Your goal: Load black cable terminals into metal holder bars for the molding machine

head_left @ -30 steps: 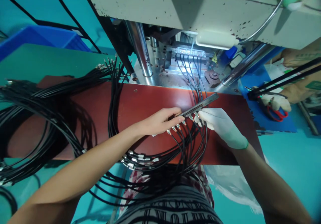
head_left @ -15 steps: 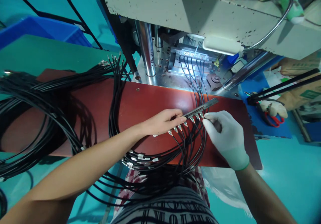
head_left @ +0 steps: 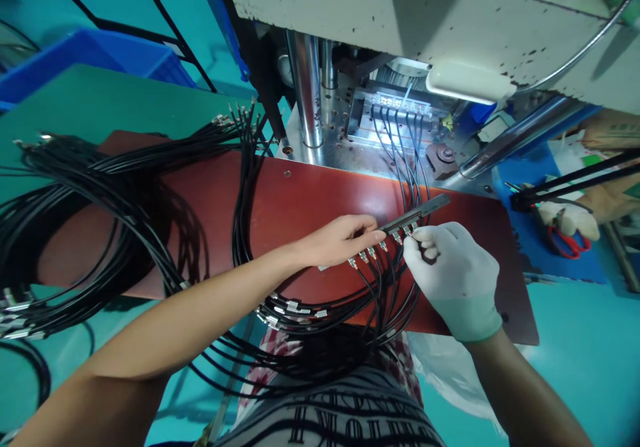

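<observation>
My left hand [head_left: 344, 240] is bare and closed around a dark metal bar [head_left: 419, 212], which tilts up to the right above the red board. A row of small silver cable connectors [head_left: 371, 253] sits along the bar's near edge, with black cables hanging from them toward my lap. My right hand [head_left: 453, 273], in a white glove, pinches at the connector end of a cable near the bar's right part. The glove's fingertips partly hide that connector. Under my hands hangs a bundle of black cables [head_left: 345, 300] with silver ends.
Behind the board stands a press with steel columns [head_left: 306, 93] and a lit mold [head_left: 400, 117] with several cables in it. A large coil of black cables [head_left: 100, 200] lies left. Red-handled scissors [head_left: 570, 241] lie right. A blue bin [head_left: 120, 57] is far left.
The view has shifted, so the scene sits farther right. My gloved fingertips have moved slightly left along the bar, over the connectors at its right part. My left hand keeps its hold.
</observation>
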